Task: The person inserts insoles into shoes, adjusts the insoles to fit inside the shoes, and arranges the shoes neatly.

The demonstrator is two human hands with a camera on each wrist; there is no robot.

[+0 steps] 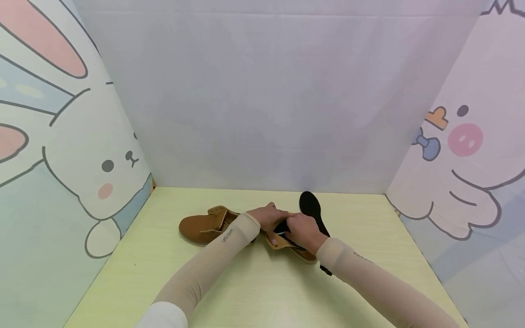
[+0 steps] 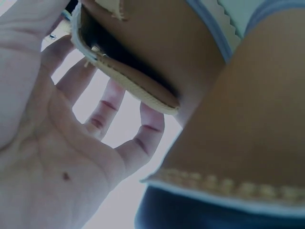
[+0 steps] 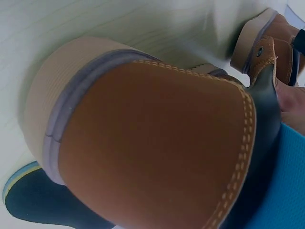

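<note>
My left hand (image 1: 268,217) grips a tan leather shoe (image 1: 307,257) by its laceless upper, and its fingers curl at a stitched flap (image 2: 136,86) in the left wrist view. At the shoe's opening my right hand (image 1: 304,230) holds a dark insole (image 1: 281,227) partly inside. Its blue underside (image 3: 291,179) shows in the right wrist view, beside the stitched collar. How deep the insole sits is hidden by the hands and leather. A matching tan shoe (image 1: 198,228) lies to the left, partly behind my left forearm.
Behind the right hand a second black insole (image 1: 311,205) lies flat on the pale yellow table (image 1: 262,291). A white cloth backdrop (image 1: 262,100) rises at the table's back edge. Cartoon-printed panels stand on the left and right sides.
</note>
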